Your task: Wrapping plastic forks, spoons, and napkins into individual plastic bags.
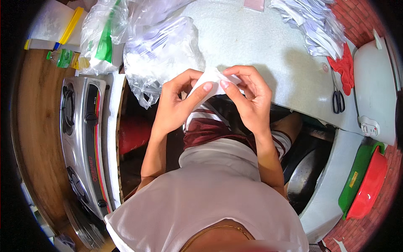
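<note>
Between my hands is a small folded white sheet (pixel 207 77), paper-like or thin plastic; which of the two I cannot tell. My left hand (pixel 176 99) pinches its left side, thumb on top and fingers behind. On the right side, the thumb and index finger of my right hand (pixel 252 94) grip the sheet near its upper edge. Both hands are above the front edge of the pale table (pixel 239 41). Left of them, a clear plastic bag (pixel 163 47) holds many white folded pieces. A heap of similar white pieces (pixel 310 25) lies at the far right.
Scissors with dark handles (pixel 338 100) and a red cloth (pixel 343 71) are on the right, beside a white appliance (pixel 374 91). Green (pixel 357 179) and red basins (pixel 371 186) stand lower right. A two-burner gas stove (pixel 83 141) and plastic bottle (pixel 63 58) are left.
</note>
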Tool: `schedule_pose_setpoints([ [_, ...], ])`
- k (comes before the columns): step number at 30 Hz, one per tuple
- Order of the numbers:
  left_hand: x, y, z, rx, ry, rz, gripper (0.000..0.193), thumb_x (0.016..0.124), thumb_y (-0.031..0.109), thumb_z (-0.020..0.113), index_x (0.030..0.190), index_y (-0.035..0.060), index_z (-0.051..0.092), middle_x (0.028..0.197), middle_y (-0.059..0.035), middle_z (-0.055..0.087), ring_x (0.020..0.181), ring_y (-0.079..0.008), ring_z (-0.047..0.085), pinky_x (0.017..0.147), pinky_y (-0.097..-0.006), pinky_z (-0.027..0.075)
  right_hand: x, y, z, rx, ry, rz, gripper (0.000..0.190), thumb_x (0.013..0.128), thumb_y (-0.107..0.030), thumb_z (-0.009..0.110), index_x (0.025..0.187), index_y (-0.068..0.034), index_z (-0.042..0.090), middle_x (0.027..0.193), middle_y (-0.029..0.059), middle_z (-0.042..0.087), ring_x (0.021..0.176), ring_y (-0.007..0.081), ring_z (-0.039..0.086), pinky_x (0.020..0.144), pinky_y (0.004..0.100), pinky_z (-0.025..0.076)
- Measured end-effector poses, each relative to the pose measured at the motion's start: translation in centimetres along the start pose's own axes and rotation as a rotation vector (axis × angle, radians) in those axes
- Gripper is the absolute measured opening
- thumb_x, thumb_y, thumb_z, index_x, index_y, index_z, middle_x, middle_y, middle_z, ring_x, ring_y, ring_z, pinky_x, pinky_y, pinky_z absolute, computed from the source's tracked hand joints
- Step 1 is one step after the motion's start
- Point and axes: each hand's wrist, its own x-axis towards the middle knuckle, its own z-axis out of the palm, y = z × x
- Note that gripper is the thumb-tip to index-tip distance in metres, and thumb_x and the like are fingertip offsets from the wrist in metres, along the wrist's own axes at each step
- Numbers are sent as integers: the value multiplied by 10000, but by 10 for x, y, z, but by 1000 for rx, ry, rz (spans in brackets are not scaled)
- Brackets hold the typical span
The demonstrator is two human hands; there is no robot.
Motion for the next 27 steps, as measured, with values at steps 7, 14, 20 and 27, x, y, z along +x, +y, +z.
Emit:
schedule_pose_setpoints([
  [7, -1, 0, 7, 185, 119, 95, 163, 922, 163, 801, 1000, 31, 747, 710, 48, 624, 641, -32, 489, 579, -219, 367, 10, -5, 4, -401, 98, -361, 111, 904, -46, 767, 1001, -7, 730, 1066, 128, 697, 1001, 212, 682, 859, 300, 516],
  [14, -2, 8, 1, 253, 80, 129, 168, 895, 119, 812, 991, -1, 744, 786, -11, 684, 713, -73, 590, 661, -234, 458, 4, -4, -5, -208, 56, -70, 127, 954, -70, 743, 1037, 25, 733, 978, 89, 741, 948, 146, 677, 861, 291, 520],
  [20, -3, 8, -6, 98, 63, -28, 162, 897, 93, 813, 996, -10, 738, 882, -37, 731, 827, -89, 663, 748, -240, 509, 3, -8, -8, -56, 57, 34, 211, 957, -47, 739, 1144, 42, 699, 989, 81, 745, 916, 111, 673, 839, 258, 523],
  [27, -2, 2, -17, -17, -58, -34, 237, 892, 56, 809, 1105, -5, 726, 920, -51, 755, 852, -88, 675, 752, -239, 524, -1, -4, -15, 90, -65, 256, 283, 931, -11, 761, 1184, 72, 662, 1043, 126, 749, 967, 125, 685, 851, 264, 538],
])
